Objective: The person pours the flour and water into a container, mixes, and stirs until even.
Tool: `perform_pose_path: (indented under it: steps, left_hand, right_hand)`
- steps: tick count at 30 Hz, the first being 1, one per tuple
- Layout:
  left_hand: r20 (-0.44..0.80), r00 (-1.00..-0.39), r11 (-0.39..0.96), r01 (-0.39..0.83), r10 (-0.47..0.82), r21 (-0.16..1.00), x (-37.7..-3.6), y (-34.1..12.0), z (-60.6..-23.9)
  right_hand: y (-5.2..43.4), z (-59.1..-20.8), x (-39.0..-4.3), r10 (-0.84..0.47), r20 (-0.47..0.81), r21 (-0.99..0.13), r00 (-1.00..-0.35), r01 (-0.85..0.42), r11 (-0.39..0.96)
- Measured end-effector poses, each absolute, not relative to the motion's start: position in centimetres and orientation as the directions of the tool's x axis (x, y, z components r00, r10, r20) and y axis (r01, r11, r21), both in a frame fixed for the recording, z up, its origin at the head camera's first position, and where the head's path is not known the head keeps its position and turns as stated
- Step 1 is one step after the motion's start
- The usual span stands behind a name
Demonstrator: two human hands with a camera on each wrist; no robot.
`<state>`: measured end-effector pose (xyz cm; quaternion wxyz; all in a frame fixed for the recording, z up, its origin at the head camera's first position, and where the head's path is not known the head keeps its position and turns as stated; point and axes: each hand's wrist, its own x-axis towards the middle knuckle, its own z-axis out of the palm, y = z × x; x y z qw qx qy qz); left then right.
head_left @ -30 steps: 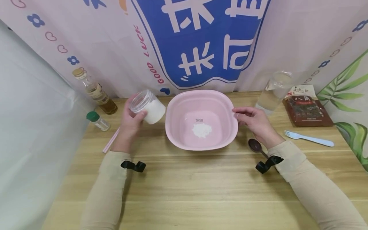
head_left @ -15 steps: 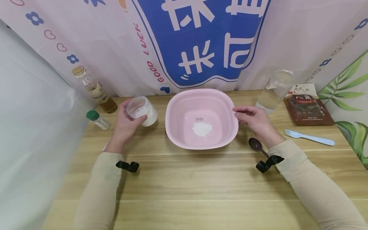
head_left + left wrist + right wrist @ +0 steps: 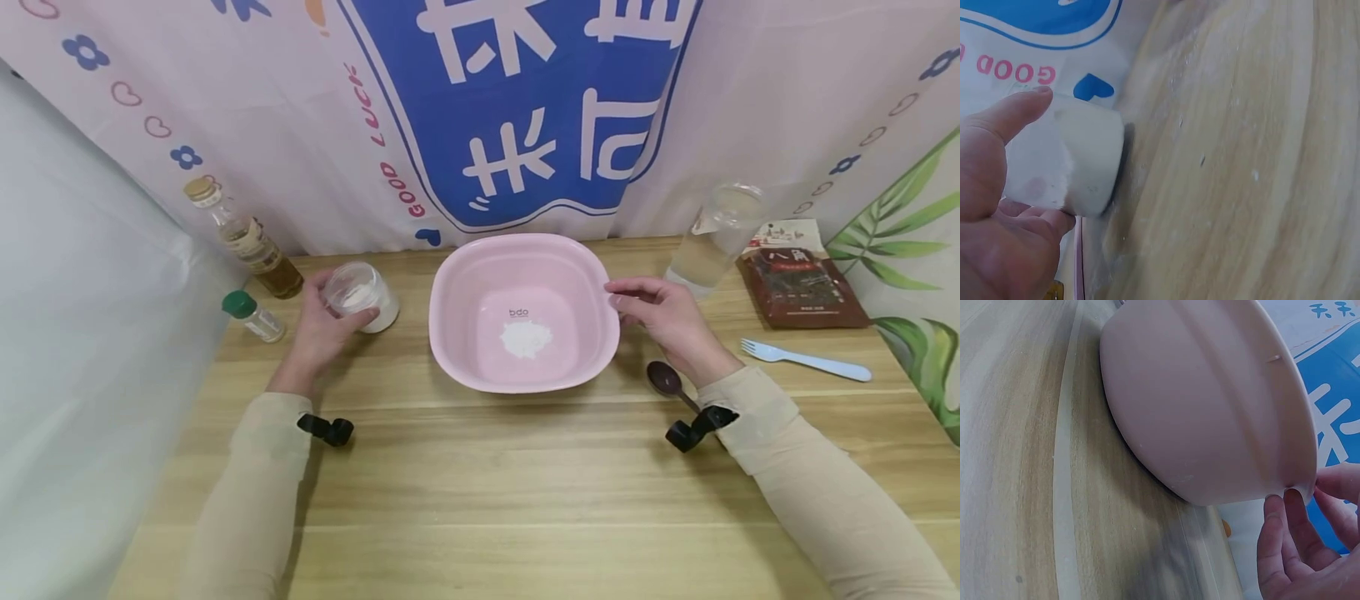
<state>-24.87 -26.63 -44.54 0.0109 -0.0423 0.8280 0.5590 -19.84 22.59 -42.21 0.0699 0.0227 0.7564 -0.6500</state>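
Note:
My left hand grips a clear jar of white powder that stands upright on the wooden table, left of a pink basin. In the left wrist view the thumb and fingers wrap the jar, whose base meets the wood. The basin holds a small heap of white powder on its floor. My right hand holds the basin's right rim with its fingertips, seen against the basin's outer wall.
An oil bottle and a small green-capped bottle stand at the back left. A brown spoon, a pale blue fork, a clear water jug and a dark spice packet lie on the right. A curtain hangs behind.
My left hand has brought the jar from tilted near the basin down and left, setting it upright on the table. The right hand stays on the basin's rim.

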Motion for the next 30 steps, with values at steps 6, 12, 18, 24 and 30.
perform_pose_path:
  steps: [6, 12, 18, 24, 30]
  left_hand:
    - [-0.073, -0.997, 0.414, -0.081, -0.034, 0.907, -25.1, -27.0, -44.5]
    - [-0.082, -0.997, 0.431, -0.076, -0.004, 0.899, -25.2, -27.4, -44.7]
    - [-0.082, -0.996, 0.428, -0.063, 0.027, 0.902, -24.6, -28.1, -44.8]
    - [-0.02, -1.0, 0.353, -0.016, 0.009, 0.935, -23.8, -28.1, -43.8]
    - [0.157, -0.987, 0.346, 0.135, -0.037, 0.928, -23.2, -27.6, -43.0]
  right_hand:
    - [22.5, -42.3, -19.9, -0.057, -0.138, -0.979, -0.989, 0.128, 0.157]
    - [22.5, -42.4, -20.0, -0.059, -0.135, -0.98, -0.989, 0.124, 0.156]
    - [22.4, -42.3, -20.0, -0.065, -0.133, -0.981, -0.989, 0.122, 0.154]
    - [22.6, -42.2, -19.9, -0.058, -0.141, -0.977, -0.988, 0.129, 0.172]
    - [22.7, -42.3, -19.9, -0.054, -0.137, -0.974, -0.989, 0.125, 0.187]
